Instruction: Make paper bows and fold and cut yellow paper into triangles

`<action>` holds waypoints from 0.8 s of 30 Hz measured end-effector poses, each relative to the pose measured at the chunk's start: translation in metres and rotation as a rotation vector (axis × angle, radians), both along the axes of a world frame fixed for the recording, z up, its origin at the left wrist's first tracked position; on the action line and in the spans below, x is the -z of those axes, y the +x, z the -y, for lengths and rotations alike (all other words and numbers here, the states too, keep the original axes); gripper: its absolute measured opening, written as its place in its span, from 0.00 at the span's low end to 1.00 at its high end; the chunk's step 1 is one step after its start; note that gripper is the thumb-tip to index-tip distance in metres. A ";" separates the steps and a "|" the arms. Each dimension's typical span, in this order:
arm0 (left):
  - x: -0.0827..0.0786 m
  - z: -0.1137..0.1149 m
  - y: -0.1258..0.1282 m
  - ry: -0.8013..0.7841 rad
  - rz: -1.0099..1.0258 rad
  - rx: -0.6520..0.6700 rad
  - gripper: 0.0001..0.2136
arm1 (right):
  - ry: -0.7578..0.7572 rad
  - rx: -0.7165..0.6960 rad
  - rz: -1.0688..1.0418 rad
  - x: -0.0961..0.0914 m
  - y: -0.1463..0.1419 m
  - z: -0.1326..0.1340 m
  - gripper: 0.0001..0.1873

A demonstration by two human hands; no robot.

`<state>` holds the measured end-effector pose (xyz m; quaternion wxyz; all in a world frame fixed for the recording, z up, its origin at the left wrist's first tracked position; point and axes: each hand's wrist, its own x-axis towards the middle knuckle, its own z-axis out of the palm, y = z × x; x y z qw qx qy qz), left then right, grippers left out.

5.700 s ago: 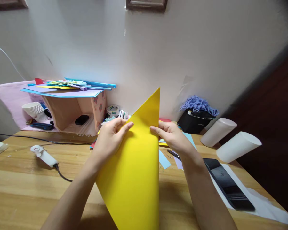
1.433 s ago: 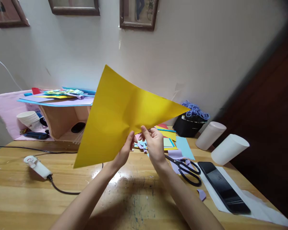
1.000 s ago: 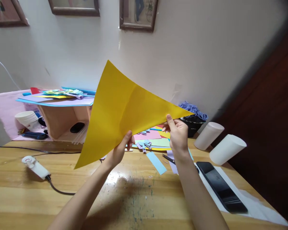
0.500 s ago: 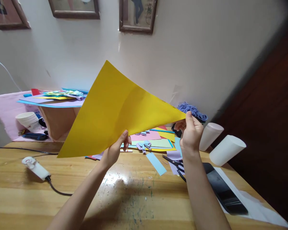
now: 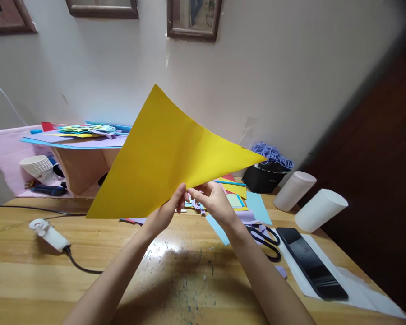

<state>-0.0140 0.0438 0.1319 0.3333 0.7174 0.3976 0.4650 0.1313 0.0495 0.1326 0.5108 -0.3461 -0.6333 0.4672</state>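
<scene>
A large yellow paper (image 5: 169, 153) folded into a triangle is held up in the air above the wooden table (image 5: 88, 289). My left hand (image 5: 162, 214) pinches its lower edge near the middle. My right hand (image 5: 211, 201) pinches the same lower edge right beside the left, fingertips almost touching. The paper's points stick out up, left and right, and it hides part of the things behind it.
Black scissors (image 5: 265, 234) and coloured paper scraps (image 5: 235, 196) lie right of my hands. A black phone (image 5: 311, 262) rests on white paper. Two white cylinders (image 5: 307, 198) and a black pot with purple yarn (image 5: 267, 169) stand at the right. A cardboard box (image 5: 81, 164) and a white corded device (image 5: 49, 232) are left.
My right hand slid from the paper's right tip back along the lower edge to meet my left hand. The paper stayed raised and shifted slightly.
</scene>
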 end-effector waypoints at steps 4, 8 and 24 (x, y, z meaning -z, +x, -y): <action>-0.002 0.000 0.002 0.000 -0.043 -0.044 0.21 | -0.031 0.042 -0.007 0.005 0.007 -0.009 0.12; -0.008 -0.001 -0.001 -0.025 -0.019 -0.055 0.20 | -0.036 0.183 -0.015 0.001 0.021 -0.015 0.11; -0.005 -0.020 -0.032 -0.036 -0.100 0.061 0.22 | 0.108 0.587 -0.165 -0.009 0.112 -0.028 0.05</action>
